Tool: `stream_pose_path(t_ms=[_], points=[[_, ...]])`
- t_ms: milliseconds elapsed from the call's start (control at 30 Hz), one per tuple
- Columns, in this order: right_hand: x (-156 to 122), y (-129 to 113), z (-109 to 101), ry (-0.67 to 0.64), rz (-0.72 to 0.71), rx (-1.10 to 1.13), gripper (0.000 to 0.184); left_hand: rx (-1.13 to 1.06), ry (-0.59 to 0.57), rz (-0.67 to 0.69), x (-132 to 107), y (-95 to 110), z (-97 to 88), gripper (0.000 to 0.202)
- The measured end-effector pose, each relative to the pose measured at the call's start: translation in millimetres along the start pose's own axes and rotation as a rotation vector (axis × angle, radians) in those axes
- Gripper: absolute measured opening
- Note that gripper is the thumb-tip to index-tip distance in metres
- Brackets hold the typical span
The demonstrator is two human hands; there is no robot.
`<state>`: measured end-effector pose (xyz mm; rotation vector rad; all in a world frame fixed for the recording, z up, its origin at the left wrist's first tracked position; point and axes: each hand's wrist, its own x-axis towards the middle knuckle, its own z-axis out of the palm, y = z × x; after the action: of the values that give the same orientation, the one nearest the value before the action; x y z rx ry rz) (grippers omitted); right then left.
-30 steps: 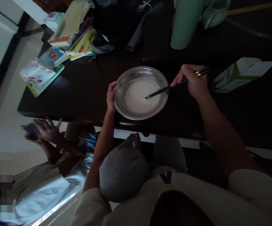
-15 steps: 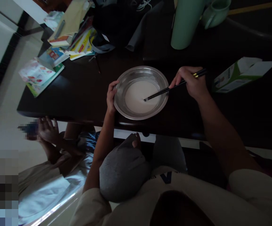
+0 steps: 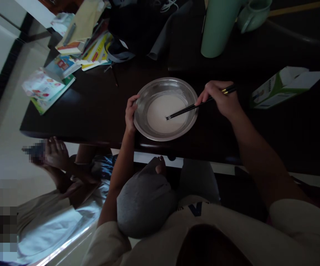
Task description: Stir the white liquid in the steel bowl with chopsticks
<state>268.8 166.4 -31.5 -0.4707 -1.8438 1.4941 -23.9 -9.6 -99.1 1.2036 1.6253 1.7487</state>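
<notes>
The left hand point(image 3: 131, 112) is closed on the left side of the bowl point(image 3: 141, 116), its fingers bent over the rim and their tips just inside the edge; where its thumb lies I cannot tell; the forearm comes up from below, over the front edge of the table point(image 3: 93, 118). The right hand point(image 3: 223, 99) is clamped on the chopsticks point(image 3: 186, 109), its fingers curled round the upper part and the forefinger stretched along them towards the bowl; the gold bands near the top show just above the knuckles, and the top ends stick out beyond the hand. The chopsticks lie close together and slant down to the left across the bowl's right rim; their tips are at the white liquid point(image 3: 160, 107), near its middle, though how deep they go I cannot tell. The bowl is metal, round and wide, and rests on the dark table near its front edge, between the two hands; the liquid covers its bottom, with bare wall above. Right of the right hand, apart from it, stands an open carton point(image 3: 270, 90); beyond the bowl are a green flask point(image 3: 219, 29) and a mug point(image 3: 255, 16); books point(image 3: 96, 53) lie to the far left.
</notes>
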Motion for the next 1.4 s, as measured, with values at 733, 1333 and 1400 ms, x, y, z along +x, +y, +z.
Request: stream_pose_path(t_ms=[733,1333,1400], points=[[1,-4,0,0.117,-0.027,-0.022,0.044,0.027,0.014,-0.021,0,-2,-1.2,0.043],[-1,-4,5,0.050,0.019,-0.004,0.047,0.030,0.003,-0.021,-1,2,-0.2,0.043],[0,-4,9,0.013,0.012,-0.010,0.045,0.054,0.005,-0.014,-1,1,-0.5,0.044]])
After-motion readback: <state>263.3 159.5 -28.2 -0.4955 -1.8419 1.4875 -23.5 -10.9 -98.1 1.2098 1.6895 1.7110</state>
